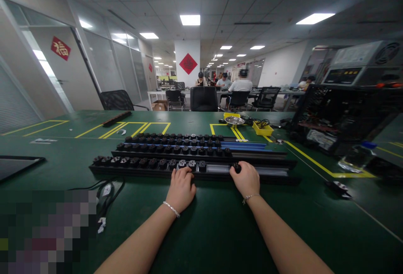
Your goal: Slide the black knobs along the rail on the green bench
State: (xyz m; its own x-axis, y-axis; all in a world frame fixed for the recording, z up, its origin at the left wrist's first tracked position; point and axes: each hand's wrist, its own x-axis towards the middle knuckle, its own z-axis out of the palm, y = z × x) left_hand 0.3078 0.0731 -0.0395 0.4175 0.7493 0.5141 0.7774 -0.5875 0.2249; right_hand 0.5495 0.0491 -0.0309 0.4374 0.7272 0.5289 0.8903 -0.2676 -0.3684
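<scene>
A long black tray [217,176] lies across the bench in front of me, with a row of small black round parts [162,164] filling its left side. My left hand [181,188] is closed over the tray's front edge, its fingertips close to the last parts of the row. Farther right, my right hand [247,179] pinches one small black round part [236,167] just over the bare stretch of the tray. What kind of part it is cannot be made out. Behind stand more trays [260,154] with similar parts in rows.
A metal bowl [234,121] and a yellow bin [262,129] with cables sit toward the back. An opened computer case [330,114] stands at right, near a clear plastic container [354,158]. Black cables [108,200] lie at left. People [241,82] sit at far desks.
</scene>
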